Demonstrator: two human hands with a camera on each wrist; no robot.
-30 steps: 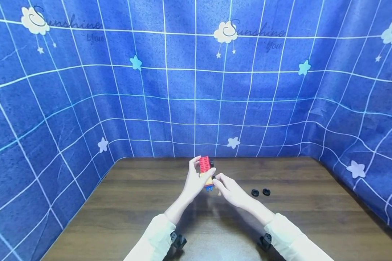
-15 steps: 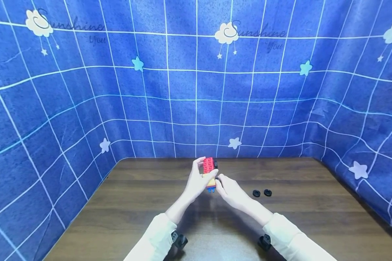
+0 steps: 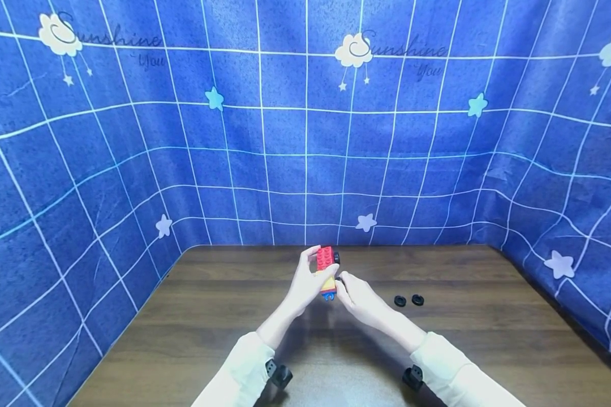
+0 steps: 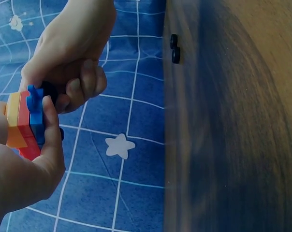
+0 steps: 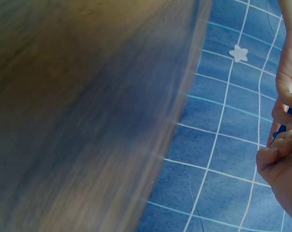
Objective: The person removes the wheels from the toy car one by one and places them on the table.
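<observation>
My left hand [image 3: 305, 287] grips a toy brick car [image 3: 325, 259] with red studded bricks, a yellow section and a blue hitch-like end piece [image 4: 36, 108]. The car is held up over the table, its studs showing in the head view. On its right side, toward the far end, sits a black wheel [image 3: 336, 258]. At the near end of that same side, my right hand [image 3: 360, 298] pinches a second black tyre [image 4: 50, 92] against the car, mostly covered by the fingers. Only bits of blue show between both hands in the right wrist view.
Two loose black tyres [image 3: 399, 301] lie side by side on the wooden table [image 3: 224, 305], right of my hands. A blue gridded curtain [image 3: 280, 169] with stars and clouds encloses the table's back and sides. Both wrists wear black cameras [image 3: 280, 375].
Over the last second, the car and both hands shift slightly right in the head view, with a small camera shift too. The right fingers close in tighter on the car's near side.
</observation>
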